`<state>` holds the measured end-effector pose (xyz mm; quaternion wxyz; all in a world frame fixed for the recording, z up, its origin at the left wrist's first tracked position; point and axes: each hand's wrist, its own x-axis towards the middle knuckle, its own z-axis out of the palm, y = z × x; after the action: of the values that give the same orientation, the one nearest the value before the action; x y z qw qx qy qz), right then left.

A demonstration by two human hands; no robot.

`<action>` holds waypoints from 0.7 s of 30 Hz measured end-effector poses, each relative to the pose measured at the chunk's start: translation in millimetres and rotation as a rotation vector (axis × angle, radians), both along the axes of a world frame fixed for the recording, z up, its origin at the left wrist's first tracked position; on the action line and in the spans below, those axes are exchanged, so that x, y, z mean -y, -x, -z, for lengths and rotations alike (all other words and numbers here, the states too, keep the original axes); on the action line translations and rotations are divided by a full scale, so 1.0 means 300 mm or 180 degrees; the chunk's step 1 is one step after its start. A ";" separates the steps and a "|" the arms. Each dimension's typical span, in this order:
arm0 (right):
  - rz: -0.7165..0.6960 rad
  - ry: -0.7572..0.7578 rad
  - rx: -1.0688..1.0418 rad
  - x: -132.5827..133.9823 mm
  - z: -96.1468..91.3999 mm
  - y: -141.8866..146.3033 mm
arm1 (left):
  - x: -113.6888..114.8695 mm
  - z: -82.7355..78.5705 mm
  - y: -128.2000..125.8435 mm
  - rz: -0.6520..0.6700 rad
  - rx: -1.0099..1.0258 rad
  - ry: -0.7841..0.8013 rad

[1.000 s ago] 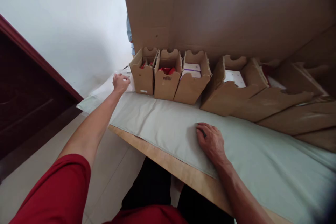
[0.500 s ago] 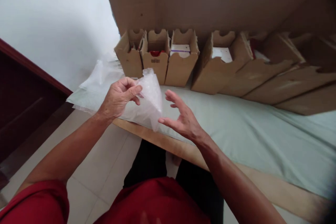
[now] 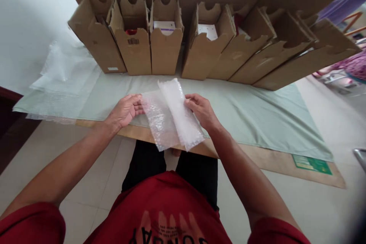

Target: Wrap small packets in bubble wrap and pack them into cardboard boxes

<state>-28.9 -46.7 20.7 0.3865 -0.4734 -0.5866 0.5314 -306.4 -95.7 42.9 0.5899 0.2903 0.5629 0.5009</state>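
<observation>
A translucent sheet of bubble wrap (image 3: 175,114) hangs between my two hands above the front edge of the table, its right part folded over in a whiter, thicker layer. My left hand (image 3: 127,109) pinches the sheet's left edge between thumb and fingers. On the folded right edge my right hand (image 3: 201,110) has closed, thumb on top and fingers behind. Whether anything lies inside the fold I cannot tell. Beneath the sheet is a pale green cloth (image 3: 243,114) spread over the table.
More bubble wrap (image 3: 65,72) lies at the left end of the cloth. Several cardboard file boxes (image 3: 167,53) stand in a row at the back, some holding white boxes or red items. A green label (image 3: 311,164) is on the board's front right edge. A wall rises at the left.
My right hand, open and apart before, has taken hold of the bubble wrap. The bunched wrap has been spread out between both hands. The view has shifted to the right.
</observation>
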 end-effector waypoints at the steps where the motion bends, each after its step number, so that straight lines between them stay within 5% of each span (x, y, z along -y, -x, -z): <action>1: 0.0149 -0.0146 0.0165 -0.006 0.012 -0.012 | -0.002 0.011 -0.017 0.0005 0.0108 0.0083; 6: 0.0183 -0.0776 0.1229 0.028 0.014 -0.048 | 0.002 0.051 -0.075 0.0131 0.0193 0.0416; 13: -0.0213 -0.1198 0.2503 0.059 -0.009 0.033 | 0.001 0.040 -0.140 0.0506 -0.0119 0.0357; 21: -0.0471 -0.0472 0.0905 0.107 -0.022 0.058 | 0.010 0.033 -0.220 0.0949 -0.0714 0.0191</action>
<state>-46.4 -78.8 27.2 0.2934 -0.4695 -0.7061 0.4414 -240.4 -98.8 32.9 0.5995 0.4068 0.5906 0.3554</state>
